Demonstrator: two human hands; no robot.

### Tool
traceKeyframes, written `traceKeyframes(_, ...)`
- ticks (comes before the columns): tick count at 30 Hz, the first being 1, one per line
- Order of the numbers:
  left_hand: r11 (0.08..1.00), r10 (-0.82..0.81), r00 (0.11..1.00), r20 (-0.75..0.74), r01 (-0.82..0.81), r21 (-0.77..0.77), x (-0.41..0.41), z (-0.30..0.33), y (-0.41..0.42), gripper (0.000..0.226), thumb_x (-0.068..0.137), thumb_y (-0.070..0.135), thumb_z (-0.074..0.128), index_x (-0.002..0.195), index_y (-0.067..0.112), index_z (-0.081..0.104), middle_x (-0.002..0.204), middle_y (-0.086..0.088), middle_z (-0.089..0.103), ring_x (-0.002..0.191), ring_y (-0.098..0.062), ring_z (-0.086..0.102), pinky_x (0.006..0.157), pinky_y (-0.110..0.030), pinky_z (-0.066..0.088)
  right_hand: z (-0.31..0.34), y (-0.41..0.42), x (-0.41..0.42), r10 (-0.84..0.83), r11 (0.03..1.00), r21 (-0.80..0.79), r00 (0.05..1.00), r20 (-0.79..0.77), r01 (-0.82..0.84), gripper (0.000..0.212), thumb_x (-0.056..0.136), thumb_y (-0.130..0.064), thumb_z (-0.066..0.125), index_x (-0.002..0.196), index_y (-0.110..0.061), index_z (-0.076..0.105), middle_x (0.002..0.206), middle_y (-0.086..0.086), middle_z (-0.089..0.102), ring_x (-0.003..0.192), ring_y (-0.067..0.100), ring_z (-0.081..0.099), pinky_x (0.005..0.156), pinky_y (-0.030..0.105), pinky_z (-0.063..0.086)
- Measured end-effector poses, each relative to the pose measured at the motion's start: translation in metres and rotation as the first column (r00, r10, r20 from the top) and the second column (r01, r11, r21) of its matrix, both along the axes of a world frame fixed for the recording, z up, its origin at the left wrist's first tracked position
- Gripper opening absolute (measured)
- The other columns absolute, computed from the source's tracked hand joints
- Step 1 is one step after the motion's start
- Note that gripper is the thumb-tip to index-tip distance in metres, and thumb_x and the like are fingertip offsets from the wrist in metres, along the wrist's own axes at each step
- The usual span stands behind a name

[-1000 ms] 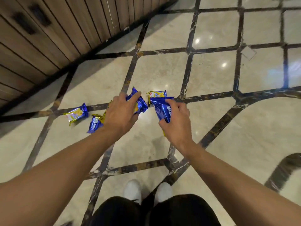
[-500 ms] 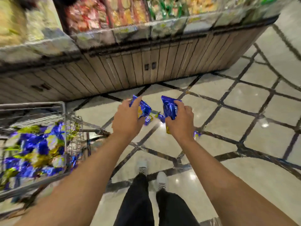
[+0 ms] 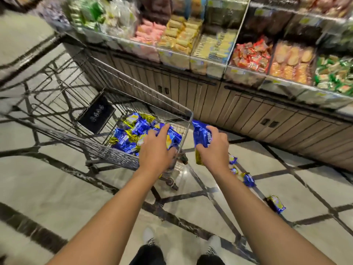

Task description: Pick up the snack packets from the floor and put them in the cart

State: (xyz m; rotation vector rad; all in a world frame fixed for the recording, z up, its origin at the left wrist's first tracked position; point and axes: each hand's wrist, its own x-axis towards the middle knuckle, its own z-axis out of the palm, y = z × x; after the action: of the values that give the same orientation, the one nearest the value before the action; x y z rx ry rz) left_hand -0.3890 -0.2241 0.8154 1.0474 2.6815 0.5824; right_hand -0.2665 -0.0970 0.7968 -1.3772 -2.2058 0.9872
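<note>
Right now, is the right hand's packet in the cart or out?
Out: the right hand grips its blue packet just outside the cart corner.

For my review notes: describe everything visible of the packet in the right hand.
The packet is glossy blue foil-like wrap with white lettering and a gold-yellow lower end. It stands roughly upright, pinched in the right hand, thumb across its front, fingers behind. It hangs just outside the cart corner, above the floor, not yet in the basket. Nothing else visibly touches it.

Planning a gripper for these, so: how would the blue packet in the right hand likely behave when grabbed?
The blue packet in the right hand looks glossy, so probably slippery. Its foil creases under the fingers, suggesting it is soft and crushable. Held one-handed, it is likely light.
</note>
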Motion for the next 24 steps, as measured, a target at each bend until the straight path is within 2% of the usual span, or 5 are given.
traceKeyframes(9,0.994,0.108,0.994,0.01,-0.108,0.022,-0.154,0.003,-0.09,0.075,0.082,0.038,0.068,0.147,0.032,0.03,0.115,-0.009,0.048,0.107,-0.032,0.049,0.089,-0.046,0.047,-0.009,-0.084,-0.145,0.136,0.991,-0.012,0.988,0.067,-0.136,0.067,0.072,-0.02,0.072,0.135,-0.023,0.05,0.122,0.01,0.051,0.115,0.028,0.046,0.096,0.032,0.037)
traceKeyframes(13,0.994,0.113,0.994,-0.012,-0.113,-0.006,-0.213,-0.002,-0.089,0.075,0.085,0.038,0.067,0.148,0.032,0.027,0.122,-0.009,0.046,0.108,-0.031,0.047,0.088,-0.045,0.048,-0.02,-0.081,-0.197,0.171,0.985,-0.04,0.981,0.094,-0.168,0.066,0.074,-0.017,0.072,0.136,-0.021,0.048,0.125,0.008,0.051,0.114,0.023,0.047,0.089,0.022,0.03)
traceKeyframes(17,0.992,0.125,0.992,0.009,-0.124,-0.025,-0.261,-0.017,-0.075,0.076,0.085,0.036,0.067,0.149,0.033,0.026,0.123,-0.007,0.046,0.108,-0.028,0.047,0.088,-0.044,0.048,-0.04,-0.069,-0.25,0.139,0.989,-0.075,0.984,0.113,-0.131,0.066,0.076,-0.018,0.072,0.137,-0.023,0.048,0.123,0.008,0.049,0.113,0.025,0.048,0.095,0.031,0.038)
traceKeyframes(20,0.992,0.116,0.993,0.037,-0.114,-0.052,-0.293,-0.032,-0.056,0.076,0.086,0.037,0.068,0.149,0.034,0.024,0.125,-0.006,0.044,0.112,-0.026,0.045,0.092,-0.041,0.045,-0.056,-0.054,-0.287,0.123,0.987,-0.114,0.984,0.127,-0.109,0.065,0.078,-0.021,0.072,0.137,-0.028,0.044,0.124,0.005,0.048,0.113,0.023,0.047,0.091,0.04,0.045)
traceKeyframes(24,0.994,0.066,0.995,0.069,-0.059,-0.091,-0.329,-0.059,-0.029,0.078,0.086,0.036,0.068,0.149,0.033,0.023,0.129,-0.009,0.043,0.118,-0.029,0.044,0.094,-0.044,0.046,-0.077,-0.036,-0.322,0.081,0.989,-0.134,0.986,0.142,-0.062,0.066,0.08,-0.021,0.072,0.138,-0.029,0.042,0.125,0.003,0.045,0.113,0.02,0.046,0.089,0.04,0.047)
